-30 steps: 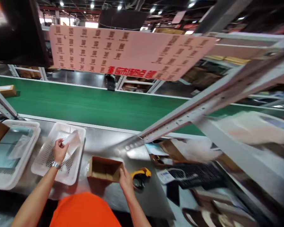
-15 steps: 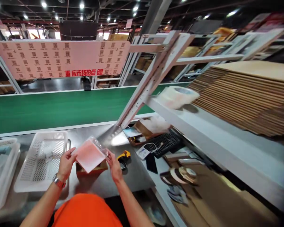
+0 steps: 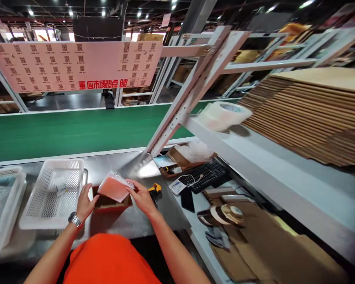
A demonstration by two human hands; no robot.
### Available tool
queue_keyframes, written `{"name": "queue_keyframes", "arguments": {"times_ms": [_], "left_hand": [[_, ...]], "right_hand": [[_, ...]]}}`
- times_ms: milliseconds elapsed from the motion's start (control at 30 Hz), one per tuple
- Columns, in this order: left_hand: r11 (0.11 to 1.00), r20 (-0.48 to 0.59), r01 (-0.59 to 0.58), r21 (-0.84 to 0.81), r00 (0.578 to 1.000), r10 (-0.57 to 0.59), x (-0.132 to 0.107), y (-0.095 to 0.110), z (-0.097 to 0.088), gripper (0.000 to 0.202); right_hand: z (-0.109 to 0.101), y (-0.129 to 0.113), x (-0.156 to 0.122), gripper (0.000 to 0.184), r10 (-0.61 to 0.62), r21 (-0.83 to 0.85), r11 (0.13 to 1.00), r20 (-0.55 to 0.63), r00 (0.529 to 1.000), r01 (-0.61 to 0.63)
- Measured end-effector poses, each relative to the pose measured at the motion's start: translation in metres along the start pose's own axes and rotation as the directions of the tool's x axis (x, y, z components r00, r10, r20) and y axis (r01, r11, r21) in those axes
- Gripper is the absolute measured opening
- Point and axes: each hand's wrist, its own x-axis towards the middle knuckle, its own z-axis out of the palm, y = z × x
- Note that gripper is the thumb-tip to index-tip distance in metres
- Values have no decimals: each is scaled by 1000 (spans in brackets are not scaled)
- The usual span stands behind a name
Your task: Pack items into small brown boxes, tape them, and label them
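Observation:
A flat pink-orange packet in clear plastic point(image 3: 114, 189) is tilted over a small open cardboard box point(image 3: 108, 204) on the metal bench. My right hand point(image 3: 140, 197) pinches the packet's right side between thumb and fingers. Beside the box's left wall is my left hand point(image 3: 87, 202), fingers and thumb apart, off the packet. Whether it touches the box is hard to tell. Part of the box's inside is hidden under the packet. To the right of my right hand lies a yellow-and-black tape dispenser point(image 3: 155, 190), partly covered by that hand.
White perforated baskets point(image 3: 32, 213) stand on the left; one holds small plastic bags. A green conveyor belt point(image 3: 77, 132) runs behind the bench point(image 3: 130, 221). On the right are a keyboard point(image 3: 207, 175), a tape roll point(image 3: 221, 116) on a shelf and stacked cardboard point(image 3: 307, 118).
The packet has come down and tipped over the box, its right side still in my right hand. My left hand has released its left edge and sits lower by the box.

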Motion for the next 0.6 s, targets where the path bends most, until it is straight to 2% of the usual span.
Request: {"name": "queue_keyframes", "arguments": {"times_ms": [100,167,233,300,367,433,533,600], "left_hand": [[997,114,-1,72,994,-7,-6,-17,0,62],[998,153,18,67,988,-28,-9,-24,2,64],[998,160,28,54,986,-36,-10,-27,5,65],[999,171,21,45,985,-28,-10,-27,7,66],[999,192,8,41,981,-16,-10,-27,7,67],[999,206,3,34,978,-10,-10,-27,7,68],[1000,203,-4,16,979,1,-11,-26,7,68],[1000,208,-8,16,978,4,-12,-26,7,68]], "right_hand": [[4,4,7,41,-63,-104,992,54,997,68],[9,12,10,38,-76,-227,967,165,983,113],[17,22,11,32,-41,-338,931,284,958,140],[27,32,10,19,26,-426,895,350,936,135],[37,40,9,4,90,-508,854,359,929,113],[47,44,9,15,134,-576,812,341,930,94],[57,46,9,8,157,-631,771,322,934,89],[63,46,10,17,156,-642,760,327,932,98]]}}
